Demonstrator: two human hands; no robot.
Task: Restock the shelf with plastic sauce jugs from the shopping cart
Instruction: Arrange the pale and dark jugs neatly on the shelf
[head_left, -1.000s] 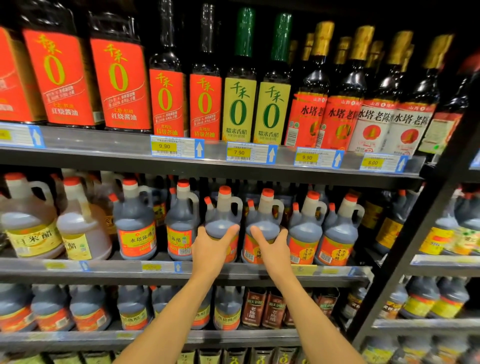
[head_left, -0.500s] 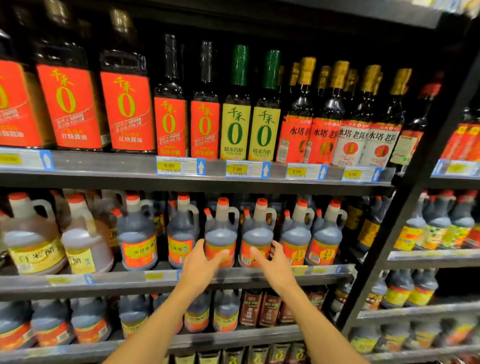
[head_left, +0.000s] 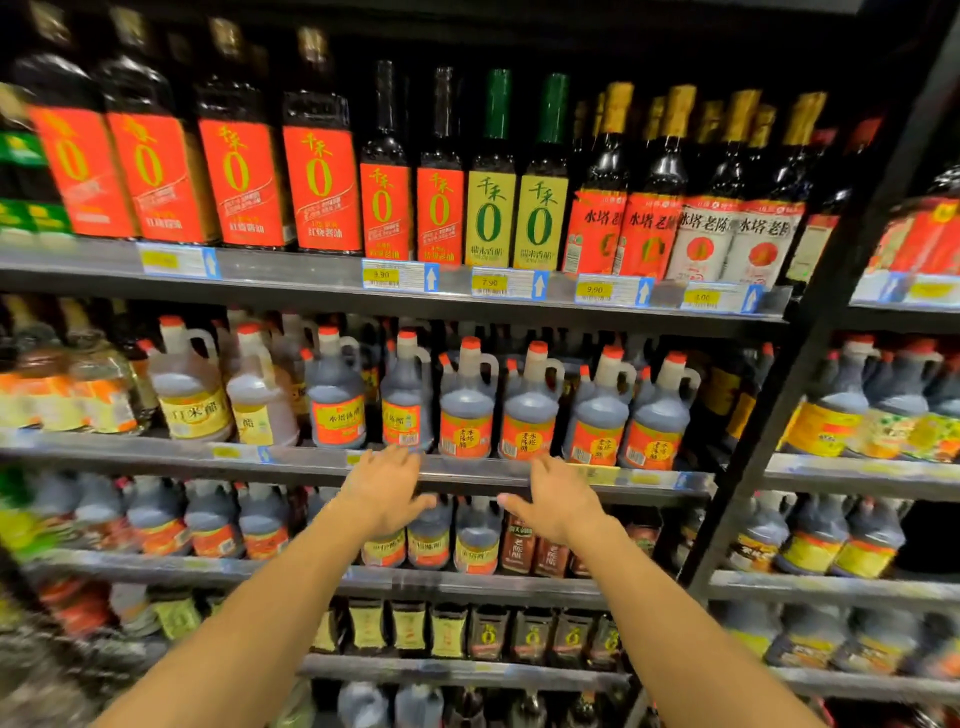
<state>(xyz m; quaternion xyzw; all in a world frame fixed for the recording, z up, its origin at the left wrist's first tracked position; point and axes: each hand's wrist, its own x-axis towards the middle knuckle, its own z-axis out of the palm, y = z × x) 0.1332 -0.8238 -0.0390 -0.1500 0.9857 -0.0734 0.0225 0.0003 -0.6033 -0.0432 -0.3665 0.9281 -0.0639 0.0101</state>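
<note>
Before metal shelf edge (head_left: 291, 457): left hand (head_left: 387, 493), right hand (head_left: 558, 501) spread wide, empty; round-shouldered plastic jugs (head_left: 465, 410) above.

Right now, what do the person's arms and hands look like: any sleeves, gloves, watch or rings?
Both forearms are bare as far as the frame shows, with no sleeve edge in view. The left hand and the right hand wear no gloves. No watch, bracelet or ring shows on either wrist or on the fingers that can be seen, though the picture is slightly blurred.
</note>
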